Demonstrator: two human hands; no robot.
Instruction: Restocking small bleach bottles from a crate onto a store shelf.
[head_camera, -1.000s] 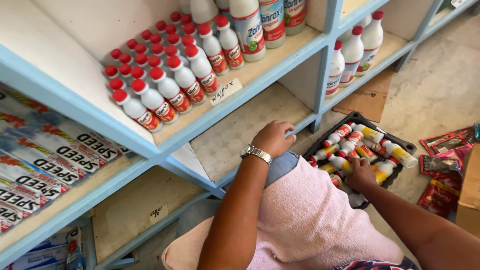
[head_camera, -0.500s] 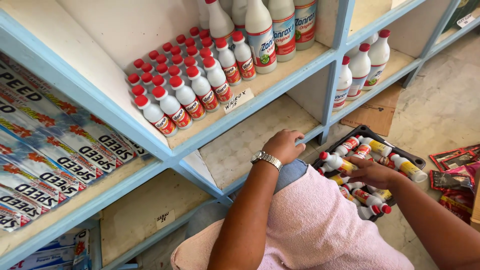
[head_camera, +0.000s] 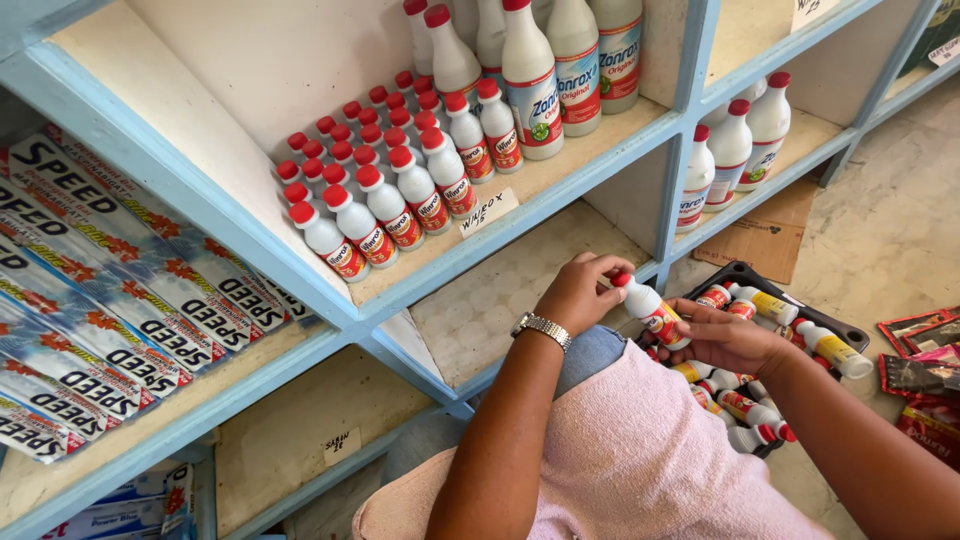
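Holding one small white bottle (head_camera: 652, 310) between them, the left hand (head_camera: 580, 295) pinches its red cap while the right hand (head_camera: 725, 340) cups its labelled body, just above the near edge of the black tray (head_camera: 800, 312) of like bottles lying on the floor. Judging by this, a bottle has just been lifted out of the tray and the restocking step is in hand. Left of the tray the lower shelf (head_camera: 500, 300) lies bare, so the next move likely calls for a firm grip and an upright set-down there.
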